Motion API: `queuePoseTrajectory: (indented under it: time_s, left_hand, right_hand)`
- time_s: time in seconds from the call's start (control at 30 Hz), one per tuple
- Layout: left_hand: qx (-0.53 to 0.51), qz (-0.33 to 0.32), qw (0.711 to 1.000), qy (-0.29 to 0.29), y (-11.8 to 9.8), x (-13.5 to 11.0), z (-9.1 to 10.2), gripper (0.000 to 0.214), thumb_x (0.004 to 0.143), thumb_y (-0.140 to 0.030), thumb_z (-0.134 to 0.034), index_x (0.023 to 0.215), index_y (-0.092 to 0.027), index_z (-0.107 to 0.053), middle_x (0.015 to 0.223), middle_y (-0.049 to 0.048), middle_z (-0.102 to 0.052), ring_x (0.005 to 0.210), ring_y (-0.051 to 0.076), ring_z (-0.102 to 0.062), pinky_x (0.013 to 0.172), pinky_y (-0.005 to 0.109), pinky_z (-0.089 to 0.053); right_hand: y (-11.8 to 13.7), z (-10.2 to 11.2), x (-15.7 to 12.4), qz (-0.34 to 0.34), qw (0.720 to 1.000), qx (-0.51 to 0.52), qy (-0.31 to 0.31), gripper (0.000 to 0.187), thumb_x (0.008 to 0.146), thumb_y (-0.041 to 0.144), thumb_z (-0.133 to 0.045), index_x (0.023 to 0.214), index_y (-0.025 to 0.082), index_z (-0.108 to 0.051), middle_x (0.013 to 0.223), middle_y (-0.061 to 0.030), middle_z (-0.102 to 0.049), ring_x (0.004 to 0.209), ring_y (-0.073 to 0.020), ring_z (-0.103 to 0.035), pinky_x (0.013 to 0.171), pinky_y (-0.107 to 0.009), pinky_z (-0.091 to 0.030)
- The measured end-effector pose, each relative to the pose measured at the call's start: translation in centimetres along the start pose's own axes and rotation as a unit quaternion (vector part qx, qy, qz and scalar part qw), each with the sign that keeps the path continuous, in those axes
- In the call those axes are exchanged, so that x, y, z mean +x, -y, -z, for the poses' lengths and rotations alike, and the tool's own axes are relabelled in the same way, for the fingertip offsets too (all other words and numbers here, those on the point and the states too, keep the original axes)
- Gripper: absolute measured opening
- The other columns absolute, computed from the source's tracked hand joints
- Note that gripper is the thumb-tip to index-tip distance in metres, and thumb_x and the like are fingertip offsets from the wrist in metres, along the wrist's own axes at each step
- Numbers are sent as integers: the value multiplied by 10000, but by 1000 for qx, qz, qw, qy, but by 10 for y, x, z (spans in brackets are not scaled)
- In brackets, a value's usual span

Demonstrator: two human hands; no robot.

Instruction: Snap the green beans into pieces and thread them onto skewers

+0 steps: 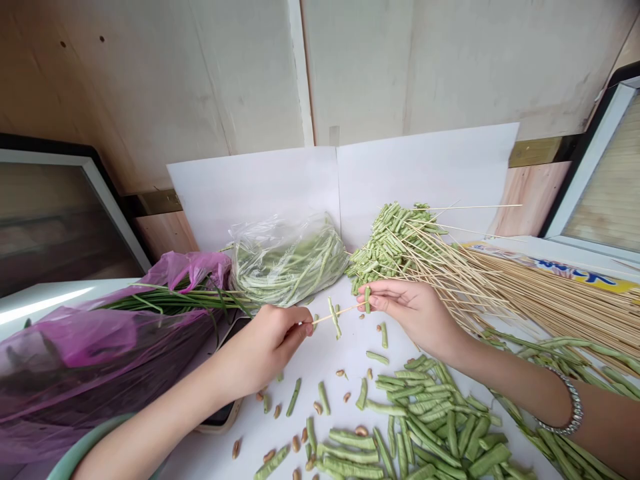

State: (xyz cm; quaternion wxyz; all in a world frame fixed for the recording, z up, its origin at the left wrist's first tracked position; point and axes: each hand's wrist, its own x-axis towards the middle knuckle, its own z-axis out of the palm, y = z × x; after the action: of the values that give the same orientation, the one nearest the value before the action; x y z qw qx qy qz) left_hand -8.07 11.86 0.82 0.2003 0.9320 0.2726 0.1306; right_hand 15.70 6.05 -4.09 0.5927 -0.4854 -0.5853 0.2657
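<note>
My left hand (265, 343) is shut on a thin bamboo skewer (320, 318), which has a cut piece of long green bean (334, 318) threaded on it. My right hand (410, 310) pinches another bean piece (367, 300) close to the skewer's tip. Below my hands lies a heap of cut bean pieces (425, 427), with loose brown bean seeds (300, 437) scattered to its left. Beyond my right hand stands a large bunch of finished bean skewers (395, 240). A bracelet (567, 400) circles my right wrist.
A clear plastic bag of long beans (287, 263) stands against white paper (250, 193). A purple bag (75, 360) holds green chives (170, 301). To the right lie a bundle of bare skewers (550, 293) and whole beans (565, 353). A phone (220, 417) lies beneath my left arm.
</note>
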Motion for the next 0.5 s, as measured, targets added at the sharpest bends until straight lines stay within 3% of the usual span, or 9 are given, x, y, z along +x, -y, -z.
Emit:
queuePoseTrajectory:
  time_s: [0.2, 0.5]
  left_hand:
    - [10, 6, 1000, -17, -2, 0, 3, 206, 899, -157, -372, 749, -176, -511, 584, -59, -404, 543, 98, -328, 543, 219, -272]
    - [-1, 13, 1000, -17, 0, 0, 0, 212, 899, -151, -374, 742, -175, -513, 580, -64, -392, 543, 96, -312, 540, 215, -267]
  right_hand:
    - [0, 3, 3, 16, 1000, -10, -19, 180, 813, 311, -637, 925, 200, -724, 846, -39, -734, 784, -197, -687, 771, -350, -564]
    - [-5, 1, 1, 3, 1000, 14, -8, 237, 782, 352, -672, 959, 201, -722, 880, -57, -740, 778, -219, -700, 770, -378, -569]
